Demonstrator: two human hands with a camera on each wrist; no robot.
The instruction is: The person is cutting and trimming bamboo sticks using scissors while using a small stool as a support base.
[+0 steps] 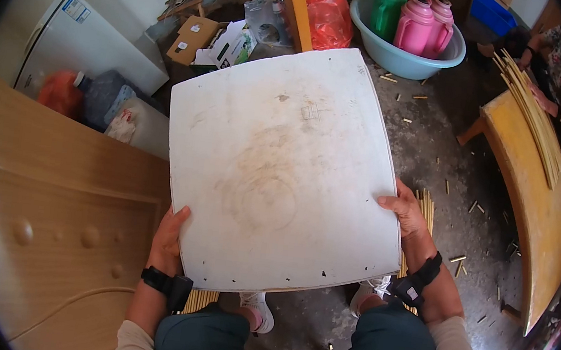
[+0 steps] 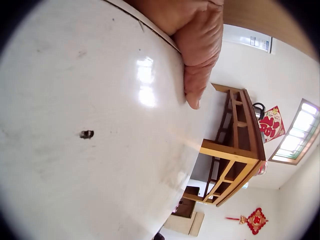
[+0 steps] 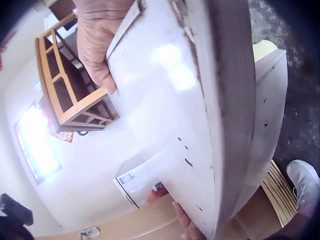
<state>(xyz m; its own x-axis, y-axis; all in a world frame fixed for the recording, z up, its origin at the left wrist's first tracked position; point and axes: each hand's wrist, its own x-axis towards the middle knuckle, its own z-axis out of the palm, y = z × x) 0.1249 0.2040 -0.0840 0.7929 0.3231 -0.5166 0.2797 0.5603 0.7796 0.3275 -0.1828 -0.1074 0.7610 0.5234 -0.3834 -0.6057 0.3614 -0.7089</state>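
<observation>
A person holds a big white board [image 1: 281, 168] up with both hands. The board is square and a bit dirty, with a round brown mark in the middle. It is up in the air above the person's knees and does not lie on anything.

The left hand [image 1: 168, 235] has the near left corner. Its grip is curled round the edge, with the thumb on top. The right hand [image 1: 402, 213] has the right edge. Its grip is curled round the board too, thumb on top.

Past the board, a blue tub [image 1: 404, 61] sits on the floor [image 1: 428, 150] with two pink jugs [image 1: 423, 25] and a green bottle [image 1: 388, 7] in it. An orange bag [image 1: 328, 14] is just beside the tub. On the right is a yellow table [image 1: 533, 204] with long thin sticks [image 1: 533, 114] on it. A brown wooden door [image 1: 47, 217] is on the left. Little stick bits lie on the grey floor.
</observation>
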